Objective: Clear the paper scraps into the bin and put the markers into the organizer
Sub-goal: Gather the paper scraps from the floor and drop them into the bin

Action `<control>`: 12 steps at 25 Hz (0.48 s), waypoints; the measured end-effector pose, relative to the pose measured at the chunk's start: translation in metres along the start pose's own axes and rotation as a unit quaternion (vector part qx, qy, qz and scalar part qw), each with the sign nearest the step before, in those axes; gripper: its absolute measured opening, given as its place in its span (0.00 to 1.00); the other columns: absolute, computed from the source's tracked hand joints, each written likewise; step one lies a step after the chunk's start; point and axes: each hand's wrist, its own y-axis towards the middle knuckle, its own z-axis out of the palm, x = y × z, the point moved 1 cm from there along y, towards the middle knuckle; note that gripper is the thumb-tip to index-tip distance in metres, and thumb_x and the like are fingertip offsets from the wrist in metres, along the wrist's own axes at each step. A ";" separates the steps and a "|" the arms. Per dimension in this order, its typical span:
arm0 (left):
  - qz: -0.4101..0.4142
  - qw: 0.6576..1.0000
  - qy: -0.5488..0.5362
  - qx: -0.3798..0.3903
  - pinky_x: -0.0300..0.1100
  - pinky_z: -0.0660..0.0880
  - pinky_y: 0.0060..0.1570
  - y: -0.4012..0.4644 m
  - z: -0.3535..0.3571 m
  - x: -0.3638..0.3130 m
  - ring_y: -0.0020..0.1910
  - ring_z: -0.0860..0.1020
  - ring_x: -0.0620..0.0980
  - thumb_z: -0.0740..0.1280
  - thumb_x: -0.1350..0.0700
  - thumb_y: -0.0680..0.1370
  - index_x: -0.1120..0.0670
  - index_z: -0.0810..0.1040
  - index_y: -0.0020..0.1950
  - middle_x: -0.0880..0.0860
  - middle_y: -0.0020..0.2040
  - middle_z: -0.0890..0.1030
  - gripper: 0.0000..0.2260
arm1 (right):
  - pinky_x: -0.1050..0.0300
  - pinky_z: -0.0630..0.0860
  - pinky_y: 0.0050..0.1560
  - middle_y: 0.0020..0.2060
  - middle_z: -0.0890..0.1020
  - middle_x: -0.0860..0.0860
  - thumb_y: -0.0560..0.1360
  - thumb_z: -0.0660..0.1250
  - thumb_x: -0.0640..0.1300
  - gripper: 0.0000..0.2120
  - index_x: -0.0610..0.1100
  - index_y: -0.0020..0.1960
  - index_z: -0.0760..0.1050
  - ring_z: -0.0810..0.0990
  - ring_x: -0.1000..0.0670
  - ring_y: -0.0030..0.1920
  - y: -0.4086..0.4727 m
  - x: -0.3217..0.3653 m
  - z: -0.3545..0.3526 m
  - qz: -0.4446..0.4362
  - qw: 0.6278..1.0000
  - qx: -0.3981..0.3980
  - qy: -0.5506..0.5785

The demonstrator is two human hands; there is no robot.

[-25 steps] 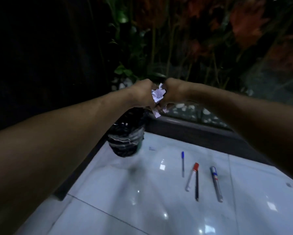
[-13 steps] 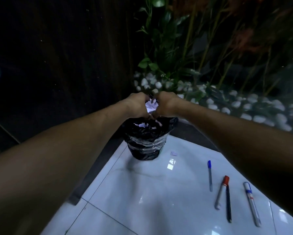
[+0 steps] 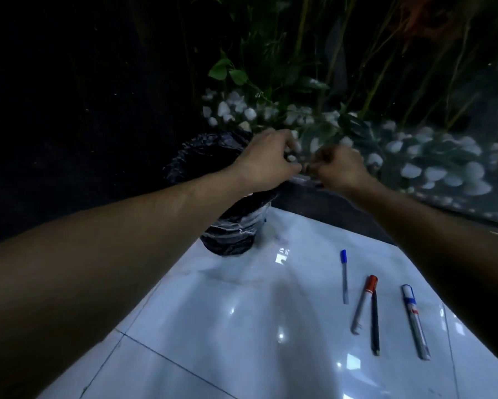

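The left half of the scene is nearly black, and nothing can be made out there beyond the left forearm crossing it. The bin, lined with a crinkled black bag, stands at the far left corner of the white tiled floor, at about 11 o'clock from the pens. Most of its mouth is hidden behind the left hand, so what is in it cannot be told; only a small pale speck shows at the rim under the wrist.

The left hand hovers over the bin's right edge with fingers curled loosely inward. The right hand is just beside it at 3 o'clock, fingers also curled into a loose fist. Whether either holds any paper cannot be told, since the fingertips blur into the white pebbles behind them.

A faint pale scrap lies on the floor just right of the bin's base.

Further right, four pens lie near one another, long axes running roughly 12 to 6 o'clock: a blue-capped pen, cap at 12; a red-capped marker, cap tilted toward 1; a thin black pen touching it; and a blue-banded marker slightly apart, top toward 11. The right forearm cuts off the floor's right corner.
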 end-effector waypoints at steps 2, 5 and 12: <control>0.021 0.999 -0.027 -0.009 0.37 0.68 0.50 -0.012 0.029 -0.015 0.56 0.75 0.50 0.71 0.51 0.75 0.54 0.78 0.59 0.54 0.58 0.75 0.14 | 0.50 0.82 0.43 0.38 0.84 0.46 0.72 0.73 0.46 0.05 0.46 0.39 0.80 0.83 0.47 0.40 -0.008 -0.035 0.006 0.014 0.998 0.053 -0.036; 0.045 0.997 -0.032 0.048 0.40 0.71 0.56 -0.048 0.084 -0.012 0.57 0.75 0.51 0.72 0.52 0.73 0.53 0.79 0.57 0.53 0.56 0.75 0.14 | 0.53 0.78 0.45 0.41 0.85 0.48 0.73 0.71 0.43 0.03 0.47 0.40 0.81 0.82 0.49 0.43 -0.022 -0.074 0.023 0.001 0.990 0.108 -0.091; -0.069 0.954 0.148 0.250 0.49 0.62 0.72 -0.111 0.151 0.073 0.73 0.62 0.55 0.68 0.42 0.74 0.51 0.63 0.74 0.53 0.71 0.64 0.31 | 0.58 0.76 0.50 0.52 0.85 0.47 0.73 0.73 0.49 0.17 0.45 0.59 0.79 0.83 0.47 0.54 -0.033 -0.102 0.092 0.007 0.980 0.179 -0.087</control>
